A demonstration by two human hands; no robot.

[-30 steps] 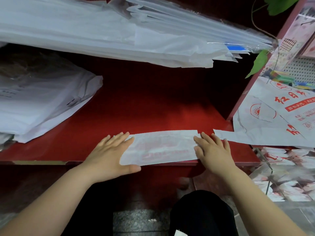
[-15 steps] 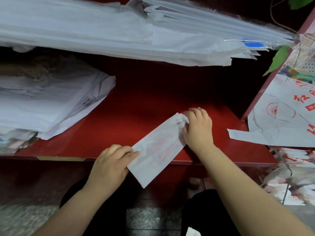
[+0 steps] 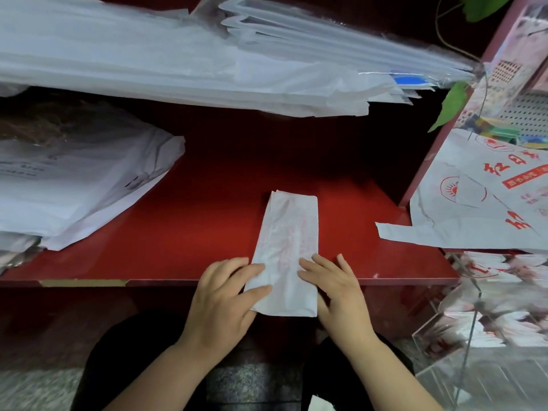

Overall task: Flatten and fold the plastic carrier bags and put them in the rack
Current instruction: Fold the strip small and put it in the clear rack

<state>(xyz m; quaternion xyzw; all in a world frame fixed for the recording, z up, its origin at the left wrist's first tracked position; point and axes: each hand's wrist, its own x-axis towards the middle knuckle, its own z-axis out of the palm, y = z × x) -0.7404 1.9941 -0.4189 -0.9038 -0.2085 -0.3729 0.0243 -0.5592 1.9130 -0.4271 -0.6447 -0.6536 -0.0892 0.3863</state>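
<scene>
Both hands are kept pretty flat here, nothing is really gripped. The left hand (image 3: 225, 295) is laid on the left edge of the folded bag (image 3: 286, 247), with the fingers fairly straight and the thumb resting on top of the plastic. The right hand (image 3: 335, 292) is spread on the right edge the same way, though its thumb can't be made out properly, it may be tucked under. The bag is folded into a long narrow strip of thin, crinkly, milky-white plastic with faint red print showing through. It's pointed straight away from the person, with the near end hung over the front edge of the surface (image 3: 192, 232), which is glossy red with a chipped strip along the front lip. A soft pile of white bags (image 3: 74, 185) is slumped at the left, and a big flat stack of white bags (image 3: 178, 60) is seen on the level above. A printed bag (image 3: 474, 209) with red characters is draped over the right side, with a green leaf (image 3: 450, 105) dangling above it. The clear rack (image 3: 471, 336) at the lower right is already stuffed with folded bags. Speckled grey floor (image 3: 252, 387) is visible below.
</scene>
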